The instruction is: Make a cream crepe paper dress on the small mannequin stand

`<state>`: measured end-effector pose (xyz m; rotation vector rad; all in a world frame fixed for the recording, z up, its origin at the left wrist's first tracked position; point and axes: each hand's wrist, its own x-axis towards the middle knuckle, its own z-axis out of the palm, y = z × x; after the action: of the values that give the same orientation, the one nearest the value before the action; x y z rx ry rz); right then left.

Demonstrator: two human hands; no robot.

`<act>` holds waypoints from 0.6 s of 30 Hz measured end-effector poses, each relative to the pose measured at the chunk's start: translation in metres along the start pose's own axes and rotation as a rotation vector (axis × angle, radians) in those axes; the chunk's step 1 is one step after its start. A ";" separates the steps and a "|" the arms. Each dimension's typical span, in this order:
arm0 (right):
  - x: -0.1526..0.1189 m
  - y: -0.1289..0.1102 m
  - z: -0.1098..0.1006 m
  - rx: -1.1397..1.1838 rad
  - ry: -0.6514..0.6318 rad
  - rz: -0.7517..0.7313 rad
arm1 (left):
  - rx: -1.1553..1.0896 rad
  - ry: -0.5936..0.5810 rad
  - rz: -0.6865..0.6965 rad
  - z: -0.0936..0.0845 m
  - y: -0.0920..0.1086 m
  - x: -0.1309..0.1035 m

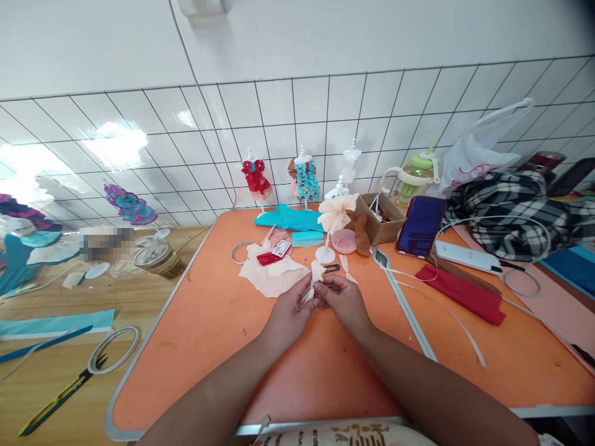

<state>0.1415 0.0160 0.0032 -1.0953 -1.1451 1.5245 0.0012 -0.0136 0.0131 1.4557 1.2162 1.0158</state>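
Observation:
Over the middle of the orange table (204, 347), my left hand (295, 305) and my right hand (341, 298) meet around a small gathered piece of cream crepe paper (317, 272). Fingers of both hands pinch its lower part, while its top sticks up between them. Just beyond my fingers lies a dark clip-like tool (331, 268), partly hidden. A larger cream crepe sheet (269, 279) spreads flat to the left, with a red and white packet (281, 249) on it. Behind my hands stands a small white mannequin wearing a ruffled cream paper piece (337, 214).
Decorated mini mannequins, one in red (255, 179) and one in turquoise (307, 179), line the tiled wall. Turquoise paper (288, 218), a cardboard box (381, 217), a phone (422, 226) and a red strip (460, 294) lie around. A tape roll (114, 350) and cutter (56, 402) sit left.

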 end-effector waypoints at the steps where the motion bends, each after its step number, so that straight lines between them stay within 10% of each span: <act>1: 0.000 -0.001 0.000 -0.003 -0.011 0.004 | 0.044 -0.004 0.015 0.000 0.000 0.000; 9: 0.005 -0.008 -0.016 -0.084 -0.296 0.034 | 0.170 -0.072 -0.011 -0.011 0.008 -0.003; 18: 0.010 -0.015 -0.039 -0.019 -0.307 0.152 | 0.322 -0.194 0.010 -0.017 0.001 0.000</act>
<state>0.1799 0.0350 0.0091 -1.0019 -1.3078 1.8517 -0.0145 -0.0117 0.0179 1.7655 1.2707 0.6864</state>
